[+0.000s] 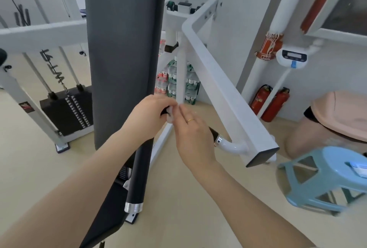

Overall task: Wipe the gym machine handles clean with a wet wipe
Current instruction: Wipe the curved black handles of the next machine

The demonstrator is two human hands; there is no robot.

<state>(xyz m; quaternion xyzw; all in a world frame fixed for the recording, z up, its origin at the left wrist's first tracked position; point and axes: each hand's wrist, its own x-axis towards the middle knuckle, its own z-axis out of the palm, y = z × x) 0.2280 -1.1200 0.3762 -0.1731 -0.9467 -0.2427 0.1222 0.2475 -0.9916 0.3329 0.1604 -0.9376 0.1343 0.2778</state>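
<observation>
A black machine handle (212, 132) runs from a chrome collar on the white arm (222, 86) up to the left, mostly hidden under my hands. My left hand (151, 116) grips the handle's far end. A small white wet wipe (170, 115) shows between the two hands, bunched against the handle. My right hand (191, 130), with a gold ring, lies over the handle with its fingertips on the wipe. A second black handle (139, 172) with a chrome end hangs below my left forearm.
A tall grey back pad (123, 49) stands just left of my hands. A blue plastic stool (325, 180) sits at the right, with a seated person's leg (309, 138) behind it. A weight stack (67, 108) is at the left. Two red fire extinguishers (268, 102) stand by the wall.
</observation>
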